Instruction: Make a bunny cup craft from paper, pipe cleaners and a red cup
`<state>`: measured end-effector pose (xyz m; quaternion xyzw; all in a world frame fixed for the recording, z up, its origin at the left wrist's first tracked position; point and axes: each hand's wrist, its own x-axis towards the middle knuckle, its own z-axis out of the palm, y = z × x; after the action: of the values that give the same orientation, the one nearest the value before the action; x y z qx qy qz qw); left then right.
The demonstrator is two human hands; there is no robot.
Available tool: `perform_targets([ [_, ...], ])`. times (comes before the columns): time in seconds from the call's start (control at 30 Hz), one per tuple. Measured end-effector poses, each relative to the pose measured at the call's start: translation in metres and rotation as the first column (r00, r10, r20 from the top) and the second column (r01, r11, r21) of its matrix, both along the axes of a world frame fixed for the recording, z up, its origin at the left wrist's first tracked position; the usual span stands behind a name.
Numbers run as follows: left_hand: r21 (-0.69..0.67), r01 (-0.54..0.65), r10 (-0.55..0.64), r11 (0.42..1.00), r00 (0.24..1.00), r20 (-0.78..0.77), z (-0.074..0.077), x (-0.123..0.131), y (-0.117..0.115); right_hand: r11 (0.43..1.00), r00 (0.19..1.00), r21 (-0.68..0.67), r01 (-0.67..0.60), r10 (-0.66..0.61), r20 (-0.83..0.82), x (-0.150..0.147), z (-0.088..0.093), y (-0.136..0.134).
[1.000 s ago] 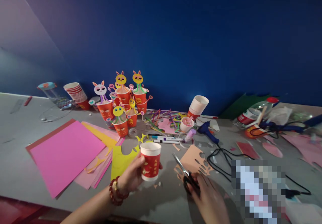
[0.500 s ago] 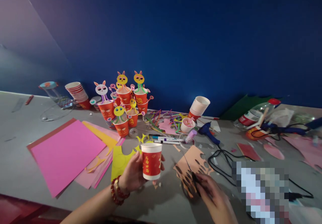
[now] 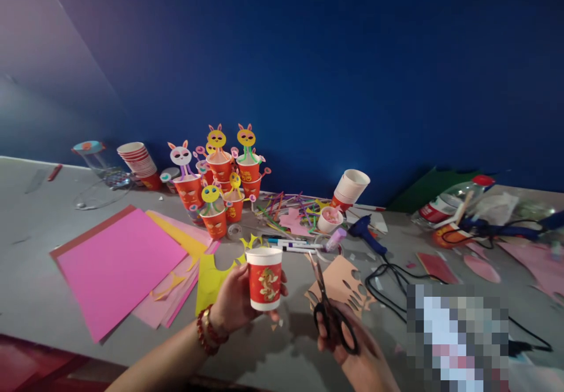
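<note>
My left hand is closed round a red and white paper cup, held upright above the table. A gold dragon-like picture on the cup faces me. In my right hand lies a pair of black-handled scissors, points upward, the blades only slightly apart. Just beyond the scissors is a peach paper sheet with many cut-outs. Left of the cup, partly behind my left hand, lies a yellow paper sheet with cut edges.
Several decorated rabbit cups stand by the wall. Pink paper lies at left. Markers, a blue glue gun and its black cable are behind and right. Stacked cups lean at the back; a plastic bottle lies farther right.
The cup has turned in my left hand, from gold lettering to the dragon picture. My right hand has rotated and lifted the scissors, so their handles and blades now show clearly.
</note>
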<state>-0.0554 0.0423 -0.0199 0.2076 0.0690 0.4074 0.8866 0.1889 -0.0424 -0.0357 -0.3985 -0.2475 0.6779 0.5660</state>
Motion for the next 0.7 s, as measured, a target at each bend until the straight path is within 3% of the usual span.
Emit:
perform_targets([
  [0.2, 0.032, -0.038, 0.04, 0.999, 0.996, -0.085, -0.01, 0.002, -0.002, 0.996, 0.992, -0.042, -0.078, 0.073, -0.108, -0.012, -0.004, 0.0],
  [0.4, 0.074, -0.039, 0.052, 0.997, 0.981, -0.186, -0.003, 0.003, -0.004, 0.991, 0.976, -0.04, -0.13, 0.121, -0.184, -0.02, -0.002, 0.001],
  [0.7, 0.115, 0.05, -0.031, 0.992, 0.987, -0.157, -0.014, 0.007, -0.005, 0.964, 0.972, 0.126, -0.236, 0.237, 0.007, -0.037, -0.002, 0.004],
])
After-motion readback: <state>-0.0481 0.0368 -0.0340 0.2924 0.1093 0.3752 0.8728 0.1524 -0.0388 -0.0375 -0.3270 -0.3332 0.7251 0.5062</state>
